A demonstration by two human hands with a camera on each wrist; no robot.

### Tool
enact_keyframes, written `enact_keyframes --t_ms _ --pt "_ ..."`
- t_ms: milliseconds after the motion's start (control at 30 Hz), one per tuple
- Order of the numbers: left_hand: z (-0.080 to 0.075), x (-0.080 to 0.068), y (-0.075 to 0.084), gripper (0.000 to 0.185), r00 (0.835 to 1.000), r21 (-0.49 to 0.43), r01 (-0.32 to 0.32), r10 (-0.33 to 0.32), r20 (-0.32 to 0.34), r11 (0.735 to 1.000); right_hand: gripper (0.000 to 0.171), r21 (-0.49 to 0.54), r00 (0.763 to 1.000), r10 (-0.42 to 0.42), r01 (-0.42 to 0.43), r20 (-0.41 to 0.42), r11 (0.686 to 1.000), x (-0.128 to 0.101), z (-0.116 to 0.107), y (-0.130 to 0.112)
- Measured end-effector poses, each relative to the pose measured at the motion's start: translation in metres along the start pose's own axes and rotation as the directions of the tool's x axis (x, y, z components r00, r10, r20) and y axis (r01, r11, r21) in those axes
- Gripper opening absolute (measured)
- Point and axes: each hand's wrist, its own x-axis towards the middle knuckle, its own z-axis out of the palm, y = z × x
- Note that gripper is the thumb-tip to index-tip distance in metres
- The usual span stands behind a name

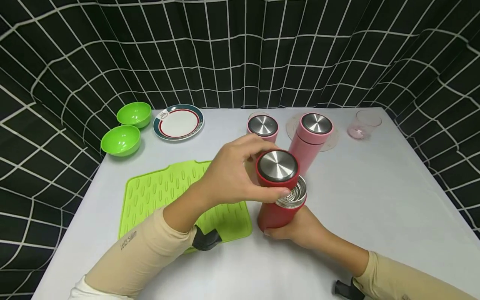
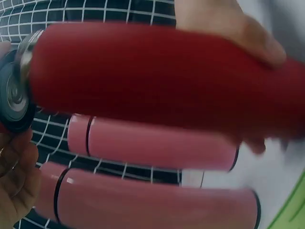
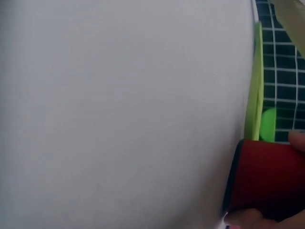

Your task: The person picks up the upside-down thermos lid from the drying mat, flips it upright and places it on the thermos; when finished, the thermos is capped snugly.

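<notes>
A red thermos bottle (image 1: 279,214) stands near the middle of the white table (image 1: 375,200). My right hand (image 1: 296,229) grips its lower body from the near side. The bottle's mouth is uncovered and shows a steel strainer (image 1: 294,195). My left hand (image 1: 247,166) grips the red lid (image 1: 277,168) with the steel top, holding it just above and to the left of the mouth. In the left wrist view the red bottle (image 2: 162,71) fills the upper part, with the lid (image 2: 12,95) at the left edge. The right wrist view shows only the bottle's base (image 3: 269,176).
Two pink thermos bottles (image 1: 263,127) (image 1: 311,139) stand right behind the red one. A ribbed green mat (image 1: 165,196) lies under my left forearm. At the back left are two green bowls (image 1: 133,113) (image 1: 121,140) and a plate (image 1: 178,121). A clear pinkish cup (image 1: 363,124) is at the back right.
</notes>
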Motion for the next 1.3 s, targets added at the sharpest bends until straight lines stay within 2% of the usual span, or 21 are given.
enact_keyframes --t_ms 133,533,833,1100,1200,1300 --pt "0.012 0.004 0.001 0.059 1.0 0.017 0.012 -0.012 0.024 1.0 0.064 0.006 1.0 0.016 -0.016 0.008 1.0 0.001 0.004 -0.002" --pt "0.018 0.002 0.007 0.068 0.996 0.125 -0.03 0.019 0.084 0.992 0.063 -0.018 1.0 0.031 -0.031 -0.002 0.999 0.002 0.004 0.001" --pt "0.019 -0.001 0.006 0.069 0.998 0.106 -0.029 0.022 0.067 0.994 0.064 -0.012 1.0 0.03 -0.03 -0.005 0.999 0.002 0.004 0.0" --pt "0.023 0.004 0.006 0.068 0.999 0.11 -0.042 0.038 0.038 0.993 0.06 -0.034 0.999 0.036 -0.037 -0.02 0.999 0.003 0.0 0.001" --pt "0.024 0.008 0.007 0.067 0.999 0.119 -0.037 0.032 0.042 0.992 0.06 -0.032 0.999 0.038 -0.039 -0.02 0.999 0.004 -0.003 0.002" --pt "0.025 0.01 0.006 0.067 0.997 0.101 -0.008 0.0 0.074 0.995 0.062 -0.041 0.999 0.042 -0.043 -0.021 0.998 0.004 -0.005 0.004"
